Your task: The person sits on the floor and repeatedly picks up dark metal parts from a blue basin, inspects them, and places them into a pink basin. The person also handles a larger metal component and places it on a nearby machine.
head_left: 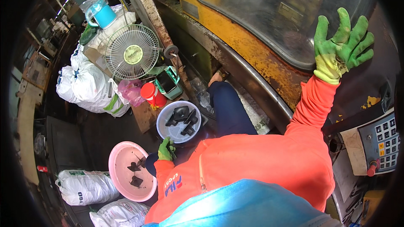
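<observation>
My right hand (pixel 341 47), in a green and yellow glove, is raised with fingers spread against the clear curved window (pixel 269 12) of a yellow machine. It holds nothing. My left hand (pixel 167 149), also gloved green, hangs low beside my knee, between a pale blue basin (pixel 164 130) with black plastic parts (pixel 182 120) and a pink basin (pixel 120 172) holding a few black parts (pixel 135 174). Its fingers are curled, and whether they hold anything I cannot tell. My sleeves are orange.
A small table fan (pixel 131 51), a red cup (pixel 152 93) and a green box (pixel 169 83) stand on a low bench. White sacks (pixel 88 86) lie left and lower left (pixel 86 185). A keypad panel (pixel 384 141) with a red knob sits at right.
</observation>
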